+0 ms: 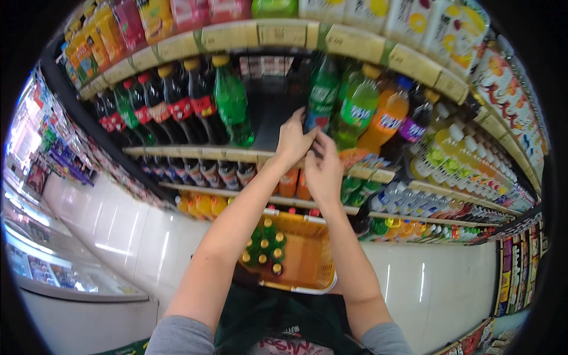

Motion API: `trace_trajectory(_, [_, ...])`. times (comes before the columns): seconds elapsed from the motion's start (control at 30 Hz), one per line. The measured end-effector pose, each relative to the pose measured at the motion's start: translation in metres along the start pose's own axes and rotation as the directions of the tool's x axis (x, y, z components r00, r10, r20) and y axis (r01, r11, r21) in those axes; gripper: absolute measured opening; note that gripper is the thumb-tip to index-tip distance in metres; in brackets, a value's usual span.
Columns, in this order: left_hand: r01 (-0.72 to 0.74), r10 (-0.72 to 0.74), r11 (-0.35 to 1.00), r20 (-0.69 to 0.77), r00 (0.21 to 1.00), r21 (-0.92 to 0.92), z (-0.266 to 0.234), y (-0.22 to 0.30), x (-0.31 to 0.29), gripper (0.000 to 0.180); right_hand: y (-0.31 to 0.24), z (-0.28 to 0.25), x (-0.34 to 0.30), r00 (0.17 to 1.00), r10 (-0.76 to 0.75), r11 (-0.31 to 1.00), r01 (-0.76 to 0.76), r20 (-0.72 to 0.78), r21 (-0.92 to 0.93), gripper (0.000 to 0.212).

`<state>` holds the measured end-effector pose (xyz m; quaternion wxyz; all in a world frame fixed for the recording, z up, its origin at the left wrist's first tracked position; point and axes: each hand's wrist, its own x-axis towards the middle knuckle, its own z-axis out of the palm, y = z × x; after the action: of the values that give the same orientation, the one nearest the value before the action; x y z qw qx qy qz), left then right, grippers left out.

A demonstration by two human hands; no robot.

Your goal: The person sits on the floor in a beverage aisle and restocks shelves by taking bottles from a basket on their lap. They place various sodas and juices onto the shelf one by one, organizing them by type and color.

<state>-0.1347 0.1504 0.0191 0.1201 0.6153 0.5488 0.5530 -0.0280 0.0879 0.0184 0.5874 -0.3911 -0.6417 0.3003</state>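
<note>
A large green soda bottle (322, 94) stands at the right edge of a dark gap on the shelf (269, 112). My left hand (293, 141) is closed about its lower part, with fingers along the left side and the thumb in front. Just below, my right hand (324, 171) has its bent fingers apart, the upper ones by the bottle's base; whether they press on it is hard to see. Right of it are a yellow-green bottle (357, 106) and an orange soda bottle (387, 115). Across the gap is another green bottle (232, 100).
Dark cola bottles (201, 97) line the shelf's left part. Above runs a shelf edge with price tags (283, 35). A yellow-orange basket (305, 260) holding several small green bottles (264, 244) is below my forearms. A chest freezer (71, 260) stands at the left on pale floor tiles.
</note>
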Motion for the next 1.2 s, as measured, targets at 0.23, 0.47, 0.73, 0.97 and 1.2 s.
trace_trajectory(0.23, [0.036,-0.039,0.997,-0.039,0.998,-0.061,-0.035,-0.004,-0.153,0.017,0.062,-0.009,-0.090,0.943,0.235,0.970,-0.211,0.236,-0.123,0.025])
trace_trajectory(0.47, [0.519,-0.549,0.835,0.219,0.807,0.182,-0.020,-0.125,-0.319,0.025,0.207,0.027,-0.202,0.549,0.639,0.728,-0.204,0.540,-0.654,0.038])
trace_trajectory(0.73, [0.614,-0.646,0.759,0.354,0.676,0.214,-0.025,-0.151,-0.360,0.039,0.223,0.049,-0.237,0.467,0.720,0.672,-0.286,0.513,-0.683,0.048])
trace_trajectory(0.97, [0.450,-0.627,0.779,0.517,0.583,0.437,-0.013,-0.135,-0.351,0.042,0.218,0.039,-0.232,0.404,0.796,0.590,-0.353,0.450,-0.726,0.045])
trace_trajectory(1.2, [0.173,-0.452,0.853,0.529,0.718,0.493,0.001,-0.154,-0.369,0.040,0.204,0.000,-0.247,0.340,0.802,0.593,-0.359,0.490,-0.721,0.045])
